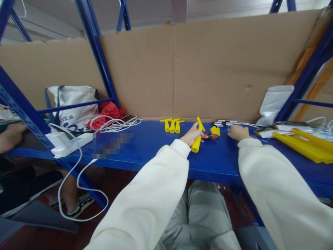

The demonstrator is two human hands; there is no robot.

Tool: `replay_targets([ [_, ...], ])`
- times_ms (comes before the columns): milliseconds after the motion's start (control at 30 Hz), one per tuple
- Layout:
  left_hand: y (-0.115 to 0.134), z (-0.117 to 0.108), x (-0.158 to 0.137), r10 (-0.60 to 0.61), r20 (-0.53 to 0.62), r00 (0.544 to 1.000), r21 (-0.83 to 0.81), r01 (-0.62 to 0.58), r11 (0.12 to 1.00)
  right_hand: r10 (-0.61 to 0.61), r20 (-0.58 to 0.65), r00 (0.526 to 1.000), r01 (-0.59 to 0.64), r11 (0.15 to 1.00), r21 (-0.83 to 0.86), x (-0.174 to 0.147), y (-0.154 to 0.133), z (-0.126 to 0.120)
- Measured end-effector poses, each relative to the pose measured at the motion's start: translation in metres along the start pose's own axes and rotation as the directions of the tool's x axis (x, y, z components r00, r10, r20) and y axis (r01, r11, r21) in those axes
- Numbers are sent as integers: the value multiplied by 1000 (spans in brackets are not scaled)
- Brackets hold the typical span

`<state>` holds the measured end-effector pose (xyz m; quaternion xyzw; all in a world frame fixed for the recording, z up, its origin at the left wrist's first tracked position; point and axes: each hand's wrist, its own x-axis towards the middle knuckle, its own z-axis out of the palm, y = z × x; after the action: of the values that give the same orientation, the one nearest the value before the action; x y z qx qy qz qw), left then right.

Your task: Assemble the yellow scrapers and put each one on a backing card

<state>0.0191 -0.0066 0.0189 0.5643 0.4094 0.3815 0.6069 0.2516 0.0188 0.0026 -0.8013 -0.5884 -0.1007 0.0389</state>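
Observation:
My left hand [193,134] is closed around a yellow tube-shaped piece [196,144], its hollow round end tilted toward me and its narrower flat end pointing away. A screwdriver with a red and black handle [211,136] lies on the table at that hand, partly hidden by it. Small yellow pieces [215,131] lie just beyond the screwdriver. My right hand [238,132] rests low at the tabletop with its fingers curled in; whatever they hold is hidden. Several similar yellow T-shaped pieces [172,125] stand in a row left of my left hand.
Black-and-white strips [224,123] lie at the back of the blue table [153,152]. Long yellow parts [301,146] are at right. A power strip [71,146], white cables [114,124], a red bag [111,110] and a tote bag [75,104] occupy the left. Another person's arm [10,137] shows far left.

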Motion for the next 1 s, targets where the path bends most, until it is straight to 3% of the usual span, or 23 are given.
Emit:
replay_targets([
  [467, 0, 0, -1, -10, 6, 1000, -18, 10, 1000, -82, 84, 993, 83, 997, -9, -7, -12, -6],
  [667, -2, -1, 3, -2, 8, 1000, -12, 2, 1000, -156, 57, 986, 156, 988, -4, 0, -11, 0],
  [1000, 1, 1, -1, -16, 3, 1000, -40, 17, 999, -178, 11, 984, 177, 983, 54, -3, -18, 0],
])
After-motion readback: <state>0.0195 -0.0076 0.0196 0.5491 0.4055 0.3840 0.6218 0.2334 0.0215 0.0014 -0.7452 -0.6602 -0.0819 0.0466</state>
